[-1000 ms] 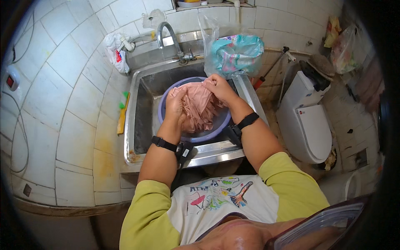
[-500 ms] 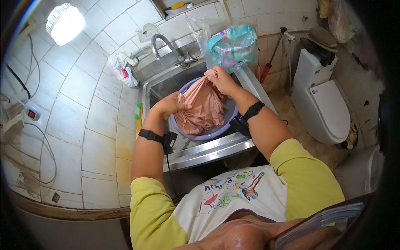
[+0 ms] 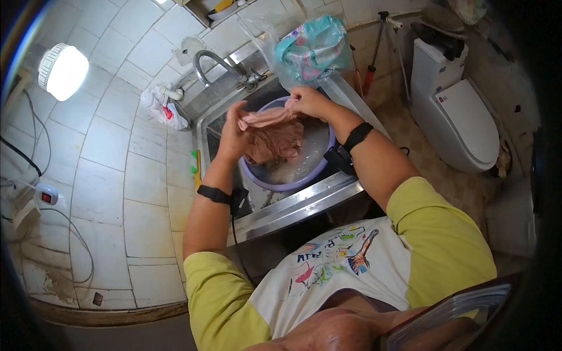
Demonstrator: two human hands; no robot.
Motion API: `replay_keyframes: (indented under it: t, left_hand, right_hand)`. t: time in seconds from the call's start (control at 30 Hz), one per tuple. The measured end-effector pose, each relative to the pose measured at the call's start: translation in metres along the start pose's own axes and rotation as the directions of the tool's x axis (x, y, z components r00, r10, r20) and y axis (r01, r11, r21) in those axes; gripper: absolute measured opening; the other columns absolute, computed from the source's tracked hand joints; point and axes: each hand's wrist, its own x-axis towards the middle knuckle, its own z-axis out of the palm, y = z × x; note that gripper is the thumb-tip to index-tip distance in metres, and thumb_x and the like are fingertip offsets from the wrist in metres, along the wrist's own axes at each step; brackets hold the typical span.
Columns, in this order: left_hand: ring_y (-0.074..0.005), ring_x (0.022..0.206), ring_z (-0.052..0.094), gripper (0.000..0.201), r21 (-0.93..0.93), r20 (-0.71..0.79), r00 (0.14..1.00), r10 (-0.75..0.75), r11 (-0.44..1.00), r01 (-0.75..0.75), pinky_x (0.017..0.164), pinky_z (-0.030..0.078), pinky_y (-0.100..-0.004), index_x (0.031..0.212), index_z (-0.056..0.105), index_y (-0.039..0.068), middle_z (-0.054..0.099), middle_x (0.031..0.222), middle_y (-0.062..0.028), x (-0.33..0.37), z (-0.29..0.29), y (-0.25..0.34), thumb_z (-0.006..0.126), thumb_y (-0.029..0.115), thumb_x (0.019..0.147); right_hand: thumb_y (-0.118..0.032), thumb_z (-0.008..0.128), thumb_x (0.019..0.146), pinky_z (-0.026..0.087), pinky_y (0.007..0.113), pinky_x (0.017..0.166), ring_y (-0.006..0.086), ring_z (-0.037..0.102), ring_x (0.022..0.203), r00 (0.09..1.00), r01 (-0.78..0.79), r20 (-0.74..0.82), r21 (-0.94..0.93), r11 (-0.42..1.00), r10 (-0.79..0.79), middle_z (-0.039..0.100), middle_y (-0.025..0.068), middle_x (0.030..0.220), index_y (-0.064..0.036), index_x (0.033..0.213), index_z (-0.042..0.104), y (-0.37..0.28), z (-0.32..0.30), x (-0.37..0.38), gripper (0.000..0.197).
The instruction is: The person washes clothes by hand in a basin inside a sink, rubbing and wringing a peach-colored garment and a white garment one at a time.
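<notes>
White tiles (image 3: 98, 178) fill the left. Upper middle, my right grip (image 3: 311, 106) pinches pink cloth (image 3: 273, 141) over the purple basin (image 3: 285, 188); whether my left grip (image 3: 234, 137) pinches, I can't tell. Probably washing; next needs a firm hold.

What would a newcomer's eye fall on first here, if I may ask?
Probably the pink cloth, pinched by the right grip over the purple basin in the steel sink. Next, perhaps, the glaring white lamp at the picture's upper left, then the plastic-wrapped turquoise bundle behind the basin.
</notes>
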Motion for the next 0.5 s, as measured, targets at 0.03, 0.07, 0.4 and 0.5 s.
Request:
replay_keyframes:
  t: [0.03,0.07,0.4,0.5]
  left_hand:
    - [-0.0297,0.091,0.056,0.047,0.069,0.148,0.986,0.082,0.993,-0.093,0.082,0.044,-0.0338,0.107,0.053,0.004,0.056,0.097,-0.0150,-0.004,0.008,-0.005,0.057,-0.010,0.063]
    - [-0.0318,0.092,0.056,0.047,0.122,0.297,0.943,0.153,0.973,-0.196,0.083,0.044,-0.0347,0.104,0.056,0.004,0.056,0.100,-0.0149,-0.006,0.016,-0.011,0.058,-0.011,0.060]
    - [-0.0297,0.095,0.059,0.024,0.155,0.894,0.439,-0.095,0.983,-0.102,0.085,0.044,-0.0332,0.101,0.063,0.007,0.063,0.103,-0.0134,-0.021,0.090,-0.028,0.057,0.008,0.078]
    - [-0.0319,0.092,0.059,0.023,0.143,0.898,0.434,-0.063,0.978,-0.152,0.081,0.044,-0.0370,0.101,0.060,0.006,0.062,0.097,-0.0159,-0.023,0.101,-0.036,0.055,0.014,0.080]
  right_hand:
    - [-0.013,0.068,0.068,0.043,0.033,0.049,0.0166,0.053,0.057,0.995,0.072,-0.057,-0.220,0.973,-0.087,0.057,0.0068,0.062,-0.0038,0.072,0.053,0.010,0.002,0.001,0.017]
    - [-0.012,0.065,0.065,0.044,0.034,0.054,0.0199,0.055,0.061,0.998,-0.056,-0.018,-0.396,0.916,0.053,0.057,0.0095,0.066,-0.0056,0.074,0.052,0.020,-0.001,-0.001,0.017]
    - [-0.001,0.071,0.057,0.045,0.038,0.059,0.0276,0.059,0.076,0.861,-0.025,0.251,-0.847,0.531,0.442,0.061,0.0121,0.083,-0.0071,0.087,0.055,0.020,0.016,-0.021,0.035]
    - [-0.002,0.069,0.059,0.048,0.039,0.065,0.0275,0.062,0.084,0.759,-0.054,0.195,-0.932,0.359,0.621,0.064,0.0134,0.094,-0.0088,0.100,0.061,0.045,0.018,-0.011,0.043]
